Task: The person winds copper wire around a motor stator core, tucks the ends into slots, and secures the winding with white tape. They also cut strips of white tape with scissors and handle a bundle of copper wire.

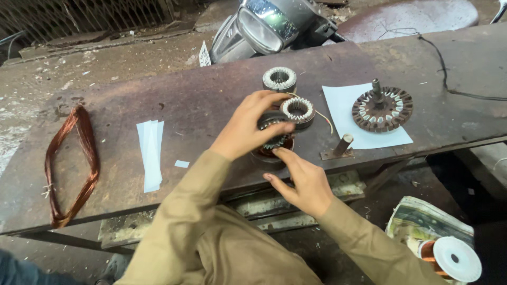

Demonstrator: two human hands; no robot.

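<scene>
On the rusty metal workbench [211, 105], near its front edge, sits a small dark stator core [274, 134] with light slot liners, stacked on a reddish wound piece that shows just beneath it.

Hands: the left hand [248, 126] lies over the top of this core, fingers curled round its upper rim, clamped on it. The right hand [301, 182] comes up from below the bench edge, fingers loosely spread; its fingertips [280, 153] touch the lower side of the core, and the hand is not closed around anything. Both sleeves are tan.

Adjacent items:
- Second stator core [298, 111] with white liners, just beside the held one, to its upper right.
- Third stator core [279, 79], further back on the bench.
- Large stator [382, 109] on a shaft, brown, with white slot liners, resting on a white paper sheet [348, 113] at the right.
- Short upright metal post [343, 144] on a flat base, at the front edge of that sheet.
- Stack of narrow white paper strips [151, 153], left of the hands; one small paper scrap [181, 164] beside it.
- Loop of copper wire [71, 163], far left end of the bench.
- Black cable [443, 68], trailing across the right end.
- Spool of copper wire [449, 258] with a white flange, below the bench at lower right.
- Scooter headlamp [264, 26], behind the bench.
</scene>
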